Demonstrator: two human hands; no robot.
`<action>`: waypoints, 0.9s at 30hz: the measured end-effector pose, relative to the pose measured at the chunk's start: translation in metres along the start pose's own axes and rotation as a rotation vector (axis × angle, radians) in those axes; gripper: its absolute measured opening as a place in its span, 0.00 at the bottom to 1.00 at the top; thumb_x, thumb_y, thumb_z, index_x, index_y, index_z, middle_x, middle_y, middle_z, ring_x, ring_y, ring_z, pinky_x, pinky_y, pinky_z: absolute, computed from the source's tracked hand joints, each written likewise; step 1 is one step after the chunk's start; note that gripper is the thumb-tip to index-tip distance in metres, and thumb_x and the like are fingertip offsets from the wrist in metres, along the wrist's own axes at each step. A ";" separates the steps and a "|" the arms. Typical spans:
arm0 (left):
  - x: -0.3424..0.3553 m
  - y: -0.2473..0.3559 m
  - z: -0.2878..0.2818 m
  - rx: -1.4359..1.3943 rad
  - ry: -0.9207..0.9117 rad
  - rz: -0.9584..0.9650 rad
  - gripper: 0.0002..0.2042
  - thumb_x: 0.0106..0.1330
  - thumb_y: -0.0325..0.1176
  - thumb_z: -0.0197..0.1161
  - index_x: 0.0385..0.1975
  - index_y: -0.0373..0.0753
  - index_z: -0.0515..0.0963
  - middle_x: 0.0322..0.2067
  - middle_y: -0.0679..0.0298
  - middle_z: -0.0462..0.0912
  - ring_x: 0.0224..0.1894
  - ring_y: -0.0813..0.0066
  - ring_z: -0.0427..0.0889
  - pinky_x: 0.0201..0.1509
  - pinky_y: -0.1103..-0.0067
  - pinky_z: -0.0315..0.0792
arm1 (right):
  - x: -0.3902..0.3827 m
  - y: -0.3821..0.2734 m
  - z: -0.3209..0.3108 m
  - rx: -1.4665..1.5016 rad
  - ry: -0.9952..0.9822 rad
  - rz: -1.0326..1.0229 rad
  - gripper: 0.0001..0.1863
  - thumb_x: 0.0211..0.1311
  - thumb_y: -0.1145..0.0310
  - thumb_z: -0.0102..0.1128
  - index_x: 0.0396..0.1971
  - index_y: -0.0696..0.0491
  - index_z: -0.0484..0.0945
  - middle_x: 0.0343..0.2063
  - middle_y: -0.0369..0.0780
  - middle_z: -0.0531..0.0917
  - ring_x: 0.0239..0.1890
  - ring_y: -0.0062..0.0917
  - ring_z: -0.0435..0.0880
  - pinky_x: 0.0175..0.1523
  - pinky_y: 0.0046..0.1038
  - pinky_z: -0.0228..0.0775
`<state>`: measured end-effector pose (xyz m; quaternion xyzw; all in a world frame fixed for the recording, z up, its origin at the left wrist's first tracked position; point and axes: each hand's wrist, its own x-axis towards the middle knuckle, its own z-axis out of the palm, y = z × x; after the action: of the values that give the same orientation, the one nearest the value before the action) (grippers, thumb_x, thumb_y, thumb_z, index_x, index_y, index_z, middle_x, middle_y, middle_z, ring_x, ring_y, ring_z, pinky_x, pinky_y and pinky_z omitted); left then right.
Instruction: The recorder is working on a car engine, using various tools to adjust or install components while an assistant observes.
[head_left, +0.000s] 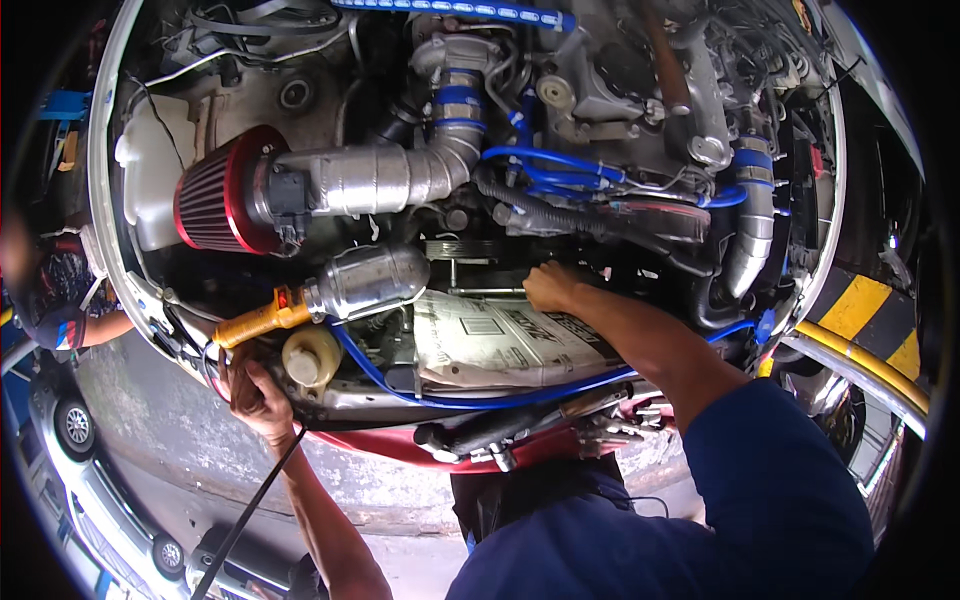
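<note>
Right hand (553,288) clenches a wrench (490,291), likely for leverage. Near the engine bay's (102,150) front-left corner, a lamp (345,288) probably gives light; the left hand's (258,400) grip I cannot tell.

Place: car workshop | exposed engine (655,135) | work lamp (320,298) | hand tools (475,434) | parked silver car (112,505)

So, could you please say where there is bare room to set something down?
The printed sheet has a bare middle, bordered by the work lamp upper left, the right hand above and the blue hose below. Crowded: the red cloth, with tools over its middle and right, and around the metal pipe.
</note>
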<state>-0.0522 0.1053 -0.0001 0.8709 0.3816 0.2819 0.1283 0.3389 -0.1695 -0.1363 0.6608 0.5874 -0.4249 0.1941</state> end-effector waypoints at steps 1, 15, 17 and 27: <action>0.006 -0.004 0.002 0.001 0.013 0.011 0.16 0.76 0.32 0.49 0.41 0.26 0.82 0.42 0.50 0.87 0.49 0.49 0.84 0.68 0.58 0.67 | 0.008 0.002 -0.006 -0.004 0.017 0.002 0.13 0.54 0.69 0.57 0.34 0.58 0.88 0.38 0.53 0.87 0.44 0.46 0.88 0.51 0.43 0.80; 0.011 -0.002 -0.001 -0.009 0.036 0.043 0.12 0.71 0.25 0.52 0.24 0.31 0.78 0.31 0.56 0.85 0.45 0.59 0.83 0.67 0.58 0.66 | 0.021 -0.025 -0.016 0.094 0.089 -0.077 0.36 0.61 0.72 0.53 0.71 0.50 0.58 0.45 0.55 0.83 0.49 0.50 0.84 0.55 0.45 0.77; 0.007 -0.006 -0.004 0.010 0.042 0.039 0.13 0.71 0.25 0.52 0.24 0.32 0.78 0.31 0.57 0.85 0.45 0.59 0.83 0.67 0.59 0.66 | 0.042 -0.048 -0.033 0.153 0.008 -0.150 0.40 0.65 0.73 0.49 0.77 0.42 0.48 0.49 0.57 0.81 0.54 0.48 0.82 0.58 0.46 0.73; 0.010 0.001 -0.003 0.048 0.054 0.016 0.12 0.70 0.25 0.54 0.23 0.33 0.79 0.29 0.59 0.84 0.43 0.61 0.84 0.66 0.63 0.65 | 0.063 -0.075 -0.037 0.138 -0.031 -0.232 0.30 0.77 0.55 0.42 0.75 0.45 0.56 0.45 0.55 0.84 0.48 0.50 0.84 0.53 0.47 0.76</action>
<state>-0.0477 0.1122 0.0071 0.8689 0.3845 0.2970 0.0946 0.2770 -0.0858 -0.1470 0.5933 0.6264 -0.4942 0.1070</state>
